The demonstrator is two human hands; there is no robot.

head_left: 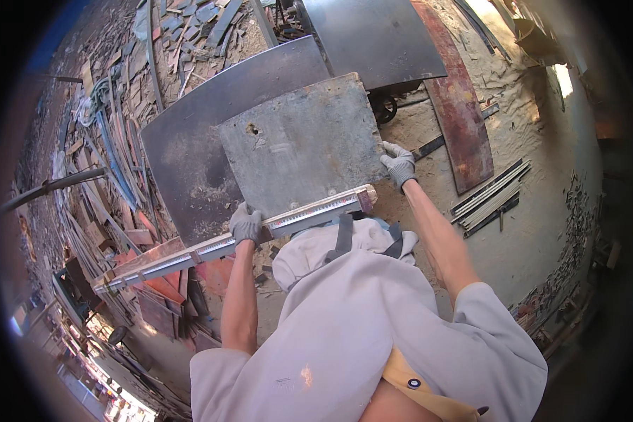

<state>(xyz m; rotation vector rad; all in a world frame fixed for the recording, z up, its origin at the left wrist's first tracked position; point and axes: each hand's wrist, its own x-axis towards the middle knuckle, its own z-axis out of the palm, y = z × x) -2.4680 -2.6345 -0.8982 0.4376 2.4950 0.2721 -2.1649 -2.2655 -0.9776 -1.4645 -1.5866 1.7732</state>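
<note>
A worn grey board [309, 141] with a small hole near its far left corner lies partly over the dark metal tabletop [183, 155]. My right hand [399, 163], in a grey knit glove, grips the board's right edge, fingers curled round it. Also gloved, my left hand [245, 224] closes on the board's near left corner; some of its fingers are hidden. Right beside that hand runs a long rail with a measuring scale [302, 218], passing slantwise along the near side of the board, between it and my body.
Beyond the board is a second smooth metal top [373, 39], with a small handwheel [385, 109] below it. A reddish panel [457, 105] lies at right, near a bundle of thin strips [492, 197]. Scrap wood pieces [197, 35] cover the ground at far left.
</note>
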